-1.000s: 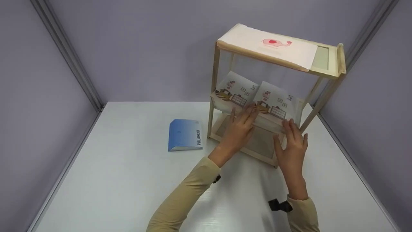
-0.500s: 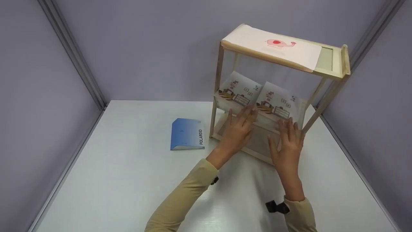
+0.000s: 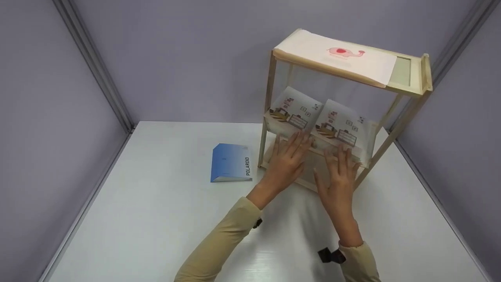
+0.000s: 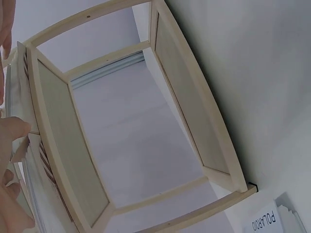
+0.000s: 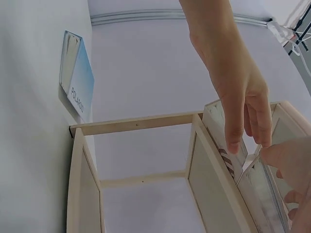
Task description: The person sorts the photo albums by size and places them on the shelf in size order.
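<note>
Both hands work at the front edge of the middle tier of the wooden shelf rack [image 3: 409, 98], which stands at the far right of the white table [image 3: 156, 219]. The left hand [image 3: 287, 160] lies with straight, spread fingers against the left illustrated booklet [image 3: 293, 111]. The right hand [image 3: 338, 182], fingers likewise extended and holding nothing, touches the front of the right illustrated booklet [image 3: 344, 127]. Flat fingers suit squaring the pair against the tier.

Rack contents: the top tier carries a white elephant-print book [image 3: 336, 56], the middle tier carries the two booklets side by side, and the bottom tier shows nothing on it. A blue Polaroid album [image 3: 231, 162] lies on the table just left of the rack.
</note>
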Demonstrator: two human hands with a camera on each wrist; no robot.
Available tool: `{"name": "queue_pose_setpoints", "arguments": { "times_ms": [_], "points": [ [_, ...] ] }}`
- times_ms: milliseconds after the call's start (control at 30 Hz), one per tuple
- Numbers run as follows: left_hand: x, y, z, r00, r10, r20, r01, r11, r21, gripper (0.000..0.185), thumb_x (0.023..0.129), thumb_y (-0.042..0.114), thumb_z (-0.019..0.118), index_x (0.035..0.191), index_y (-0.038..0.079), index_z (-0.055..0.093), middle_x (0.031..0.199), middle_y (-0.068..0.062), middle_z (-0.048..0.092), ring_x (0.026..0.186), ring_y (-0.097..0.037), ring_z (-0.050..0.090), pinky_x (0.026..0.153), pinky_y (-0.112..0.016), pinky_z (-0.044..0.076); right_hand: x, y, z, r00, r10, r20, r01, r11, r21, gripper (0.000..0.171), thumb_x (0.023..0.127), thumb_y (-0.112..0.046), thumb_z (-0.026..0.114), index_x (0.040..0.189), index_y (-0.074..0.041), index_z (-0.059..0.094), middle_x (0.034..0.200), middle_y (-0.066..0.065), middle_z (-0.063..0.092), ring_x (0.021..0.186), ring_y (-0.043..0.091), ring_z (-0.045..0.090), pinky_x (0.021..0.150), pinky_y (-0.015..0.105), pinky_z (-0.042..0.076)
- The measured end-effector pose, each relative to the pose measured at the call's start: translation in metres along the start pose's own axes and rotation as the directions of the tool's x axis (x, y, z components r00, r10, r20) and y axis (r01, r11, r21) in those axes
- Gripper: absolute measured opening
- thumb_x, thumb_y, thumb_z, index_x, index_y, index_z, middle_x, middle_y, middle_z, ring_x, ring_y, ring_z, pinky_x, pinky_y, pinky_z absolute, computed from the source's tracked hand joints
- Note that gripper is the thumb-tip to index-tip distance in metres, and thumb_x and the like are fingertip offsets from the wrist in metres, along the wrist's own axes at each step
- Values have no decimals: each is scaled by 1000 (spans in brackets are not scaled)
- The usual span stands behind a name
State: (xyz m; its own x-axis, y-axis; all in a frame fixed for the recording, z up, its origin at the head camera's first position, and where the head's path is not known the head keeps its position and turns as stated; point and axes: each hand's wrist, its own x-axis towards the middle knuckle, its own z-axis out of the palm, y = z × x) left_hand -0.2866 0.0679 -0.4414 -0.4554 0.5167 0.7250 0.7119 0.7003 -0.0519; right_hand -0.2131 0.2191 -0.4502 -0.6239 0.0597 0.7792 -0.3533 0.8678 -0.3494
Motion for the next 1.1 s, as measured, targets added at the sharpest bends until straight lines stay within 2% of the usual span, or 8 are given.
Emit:
{"name": "queue_pose_setpoints", "arguments": {
  "times_ms": [300, 533, 633, 867, 1100],
  "points": [
    [-11, -5, -2, 999, -44, 9, 44, 999, -1, 69, 87, 29, 64, 146, 16, 30, 152, -6, 25, 141, -20, 20, 111, -57, 12, -4, -7, 9, 999, -49, 22, 49, 998, 40, 64, 81, -13, 72, 138, -13, 45, 152, 14, 23, 142, 32, 13, 110, 61, 6],
    [-22, -11, 0, 998, -70, 8, 70, 997, -32, 68, 86, 27, 66, 144, 14, 33, 152, -6, 26, 140, -21, 23, 109, -59, 16, -11, -11, 18, 994, -71, 86, 57, 986, 155, 65, 82, -9, 71, 140, -15, 42, 153, 14, 20, 142, 33, 11, 109, 54, 24],
    [-26, -13, 1, 997, -78, -2, 78, 997, -24, 68, 84, 28, 67, 143, 13, 36, 151, -7, 28, 139, -23, 26, 108, -60, 19, -14, -11, 22, 991, -81, 108, 59, 980, 188, 64, 82, -9, 70, 140, -13, 43, 152, 15, 20, 141, 35, 12, 109, 53, 23],
    [-33, -15, -1, 995, -103, -9, 102, 993, -62, 70, 82, 27, 70, 142, 9, 38, 149, -10, 32, 138, -26, 27, 110, -59, 16, -19, -11, 31, 985, -98, 142, 68, 976, 208, 61, 84, -9, 68, 140, -12, 43, 153, 16, 19, 139, 40, 17, 109, 55, 23],
    [-38, -18, -4, 994, -105, -17, 105, 994, -38, 69, 84, 29, 68, 142, 9, 37, 148, -10, 33, 138, -26, 28, 109, -58, 21, -21, -14, 36, 978, -78, 192, 27, 966, 257, 61, 85, -9, 67, 140, -13, 42, 152, 17, 20, 142, 30, 12, 107, 56, 24]
  ]
}}
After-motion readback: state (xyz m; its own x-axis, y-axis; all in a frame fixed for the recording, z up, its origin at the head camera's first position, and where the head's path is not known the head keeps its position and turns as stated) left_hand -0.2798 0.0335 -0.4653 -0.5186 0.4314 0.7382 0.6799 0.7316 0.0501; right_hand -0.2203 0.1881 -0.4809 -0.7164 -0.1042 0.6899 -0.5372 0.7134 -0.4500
